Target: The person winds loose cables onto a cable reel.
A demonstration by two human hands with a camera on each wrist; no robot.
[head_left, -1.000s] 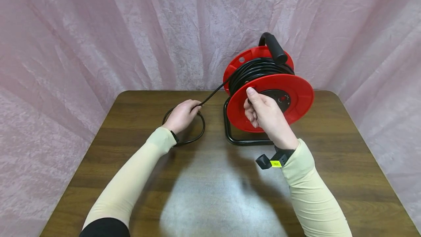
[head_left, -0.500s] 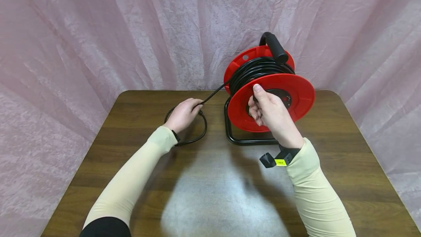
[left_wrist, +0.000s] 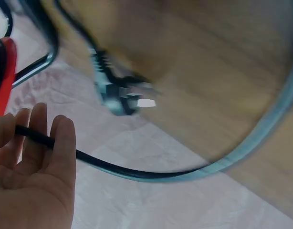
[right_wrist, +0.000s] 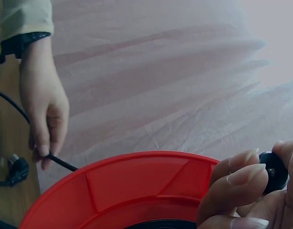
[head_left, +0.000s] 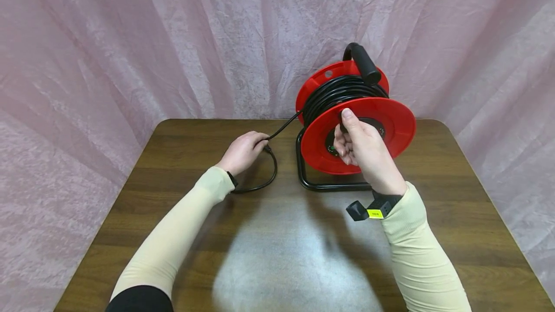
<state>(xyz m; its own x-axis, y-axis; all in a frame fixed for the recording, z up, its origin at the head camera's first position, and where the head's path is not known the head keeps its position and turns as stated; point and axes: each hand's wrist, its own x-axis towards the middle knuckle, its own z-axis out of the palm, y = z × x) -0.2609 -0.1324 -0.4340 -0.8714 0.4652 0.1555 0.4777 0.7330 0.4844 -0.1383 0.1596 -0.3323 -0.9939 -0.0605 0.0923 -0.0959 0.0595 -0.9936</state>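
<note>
A red cable reel (head_left: 396,126) wound with black cable (head_left: 342,91) stands at the back right of the table. My right hand (head_left: 368,153) is at its near face, where thumb and fingers grip a small black knob (right_wrist: 273,172), seen in the right wrist view. Left of the reel, my left hand (head_left: 243,152) pinches the free cable (head_left: 284,126) between thumb and fingers. From there the cable slants up to the reel. Its tail loops below the left hand and ends in a black plug (left_wrist: 115,95), blurred in the left wrist view.
The reel rests on a black tubular stand (head_left: 329,187) with a black carrying handle (head_left: 366,65) on top. Under it is a brown wooden table (head_left: 182,235). Pink curtains (head_left: 208,37) hang close behind and at both sides.
My right hand has moved a little to the right with the knob. A hole in the far flange has shifted right, so the reel has turned. The cable loop has slid slightly right.
</note>
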